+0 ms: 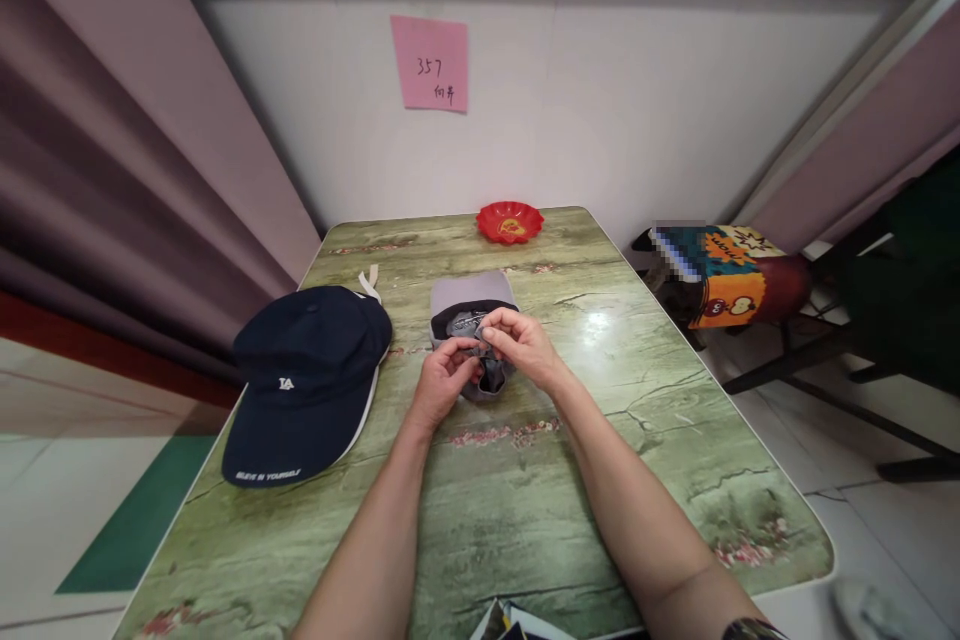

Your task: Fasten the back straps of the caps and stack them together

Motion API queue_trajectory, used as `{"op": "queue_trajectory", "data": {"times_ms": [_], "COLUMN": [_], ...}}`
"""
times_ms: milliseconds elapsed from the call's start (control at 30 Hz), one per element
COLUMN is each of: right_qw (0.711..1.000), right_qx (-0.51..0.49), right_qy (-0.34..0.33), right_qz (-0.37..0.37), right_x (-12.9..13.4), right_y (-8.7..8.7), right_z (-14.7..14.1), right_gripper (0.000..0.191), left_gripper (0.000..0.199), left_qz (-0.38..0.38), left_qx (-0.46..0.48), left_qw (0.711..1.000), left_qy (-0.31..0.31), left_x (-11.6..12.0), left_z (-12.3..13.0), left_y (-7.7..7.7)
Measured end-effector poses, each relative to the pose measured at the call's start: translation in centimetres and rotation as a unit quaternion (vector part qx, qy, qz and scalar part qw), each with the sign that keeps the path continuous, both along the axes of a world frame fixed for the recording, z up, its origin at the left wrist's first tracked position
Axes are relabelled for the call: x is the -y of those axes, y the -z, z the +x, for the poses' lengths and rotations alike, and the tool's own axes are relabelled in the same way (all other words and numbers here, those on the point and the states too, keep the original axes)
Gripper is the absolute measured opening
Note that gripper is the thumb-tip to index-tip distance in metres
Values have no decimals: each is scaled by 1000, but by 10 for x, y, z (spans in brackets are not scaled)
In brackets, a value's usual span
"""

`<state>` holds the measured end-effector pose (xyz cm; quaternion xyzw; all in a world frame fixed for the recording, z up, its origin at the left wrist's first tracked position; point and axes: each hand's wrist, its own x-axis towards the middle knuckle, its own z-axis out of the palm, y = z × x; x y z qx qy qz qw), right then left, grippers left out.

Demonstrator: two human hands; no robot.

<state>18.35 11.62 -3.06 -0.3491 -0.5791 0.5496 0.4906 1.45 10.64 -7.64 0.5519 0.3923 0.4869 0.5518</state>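
A grey cap (471,291) lies on the table with its brim pointing away from me and its dark inside showing. My left hand (444,382) pinches the near rim of this cap, around its strap. From the other side, my right hand (527,348) has thumb and forefinger closed on the strap area too. The fingers hide how the strap is fastened. Left of my hands rests a navy cap (307,370), crown up, with white lettering on its brim and a pale strap sticking out behind.
A red scalloped dish (510,222) sits at the far edge of the green wood-patterned table (510,510). Papers (517,623) show at the near edge. A pink note (430,65) is stuck on the wall. To the right stands a stool with a colourful cover (724,275).
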Motion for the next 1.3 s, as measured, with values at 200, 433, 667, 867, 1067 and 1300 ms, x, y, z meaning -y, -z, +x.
{"op": "queue_trajectory", "data": {"times_ms": [200,433,667,867,1067,1300], "right_qw": [999,992,981,951,880,818], "right_qx": [15,103,181,284,437,539], "right_qy": [35,66,73,87,121,128], "right_qz": [-15,-16,23,87,141,155], "right_x": [0,2,5,9,15,20], "right_y": [2,4,-5,-14,-26,-32], "right_z": [-4,-2,1,2,-2,-5], "right_gripper": [27,18,10,7,7,9], "left_gripper": [26,30,32,37,36,33], "left_qz": [-40,-88,-124,-136,-119,-110], "left_qx": [-10,59,84,94,81,64], "left_qw": [999,994,988,985,988,989], "left_qy": [-13,19,45,47,62,68], "left_x": [1,1,2,3,2,2], "left_z": [-3,-5,-4,-5,-6,-7], "left_y": [-2,-4,-5,-4,1,7]}}
